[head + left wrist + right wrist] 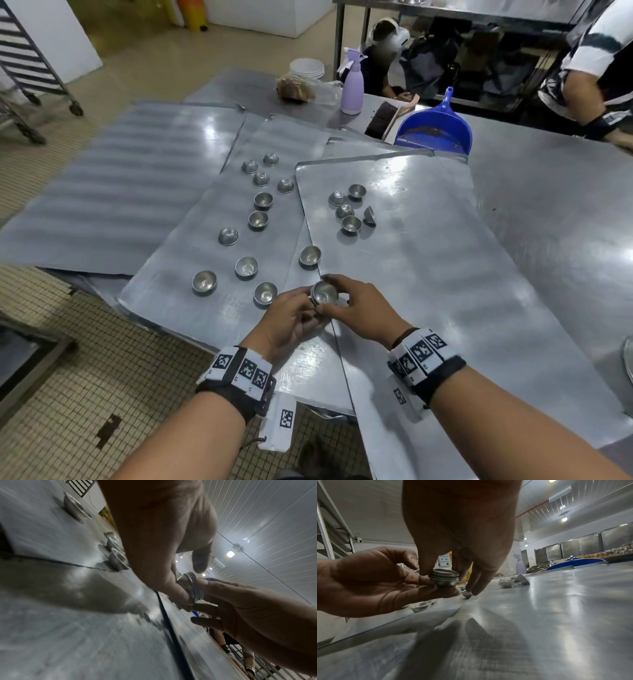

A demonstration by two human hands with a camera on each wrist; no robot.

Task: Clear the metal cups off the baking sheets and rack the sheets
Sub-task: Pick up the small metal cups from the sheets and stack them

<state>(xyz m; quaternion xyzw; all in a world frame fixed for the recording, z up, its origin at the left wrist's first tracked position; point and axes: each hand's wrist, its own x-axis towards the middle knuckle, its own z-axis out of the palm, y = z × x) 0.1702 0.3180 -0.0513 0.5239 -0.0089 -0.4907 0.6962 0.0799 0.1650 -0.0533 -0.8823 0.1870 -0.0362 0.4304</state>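
A short stack of nested metal cups (323,293) (193,586) (444,577) hangs just above the seam between two overlapping baking sheets. My left hand (294,313) cradles it from below, fingers curled under and thumb on its side. From above, my right hand (356,305) pinches the stack's rims with thumb and fingertips. Several loose cups (246,267) lie scattered over the middle baking sheet (191,308), some upright, some upside down. A small cluster of cups (351,210) sits on the right baking sheet (445,291). A bare baking sheet (113,178) lies at the left.
At the table's far side are a blue dustpan (435,128), a brush (380,118), a lilac spray bottle (352,89) and stacked white plates (306,68). Another person (592,61) leans on the far right. A wheeled sheet rack (27,68) stands on the floor, far left.
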